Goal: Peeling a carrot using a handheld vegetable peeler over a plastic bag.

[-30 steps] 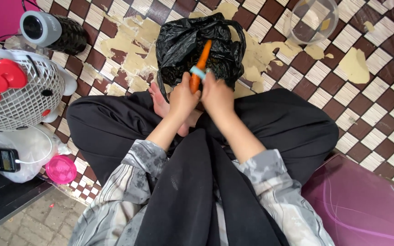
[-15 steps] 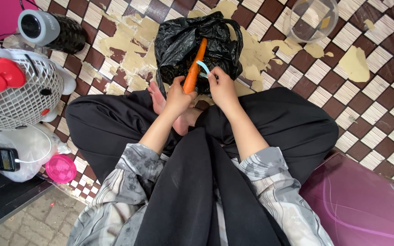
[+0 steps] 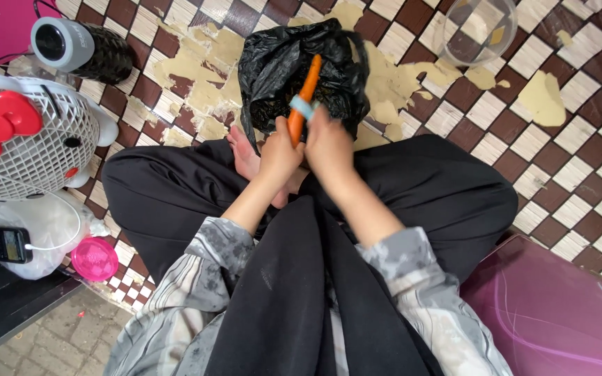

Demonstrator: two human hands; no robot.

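Note:
I sit cross-legged on a checkered floor. My left hand grips the lower end of an orange carrot that points away from me over an open black plastic bag. My right hand holds a light blue peeler pressed against the carrot near its middle. Dark peelings lie inside the bag. A bare foot shows just left of my left hand.
A clear plastic bowl stands at the far right. A white fan with a red bow and a dark cylinder speaker are at the left. A pink lid lies near my left knee, a purple container by my right.
The peeler slid up along the carrot away from me half a second ago and has now come back down near its middle. The carrot stays over the bag.

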